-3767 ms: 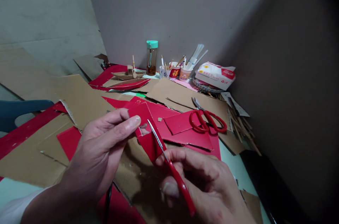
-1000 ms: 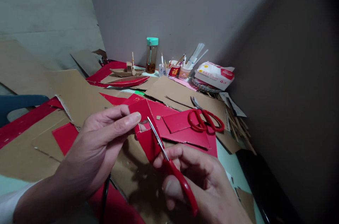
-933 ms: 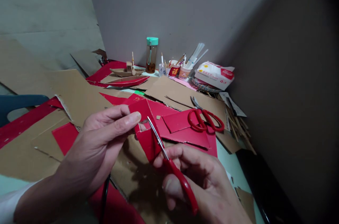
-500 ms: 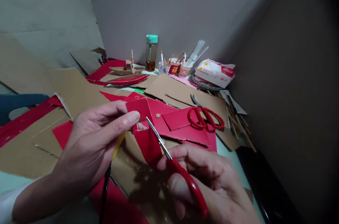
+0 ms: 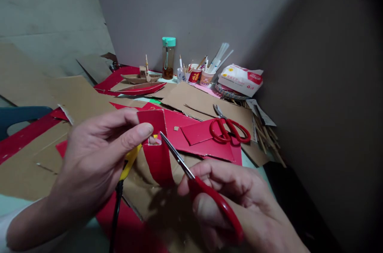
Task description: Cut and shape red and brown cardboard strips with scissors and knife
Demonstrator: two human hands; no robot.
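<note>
My left hand (image 5: 95, 157) pinches a small red card piece (image 5: 156, 153) between thumb and fingers, holding it up over the cluttered table. A small square hole shows in the piece just under my thumb. My right hand (image 5: 239, 205) grips small red-handled scissors (image 5: 203, 189), whose thin blades point up-left with the tip at that hole. A yellow-and-black tool (image 5: 124, 177) lies under my left hand.
Brown cardboard sheets (image 5: 83, 101) and red card pieces (image 5: 203, 141) cover the table. Larger red scissors (image 5: 229, 129) lie to the right. At the back stand a teal-capped bottle (image 5: 168, 57), cups of pens (image 5: 199, 75), a small cardboard boat (image 5: 140, 77) and a tissue pack (image 5: 241, 79).
The red piece has turned in my left hand so that it hangs straighter. My right hand and the scissors have drawn slightly lower right, with the tip still at the hole.
</note>
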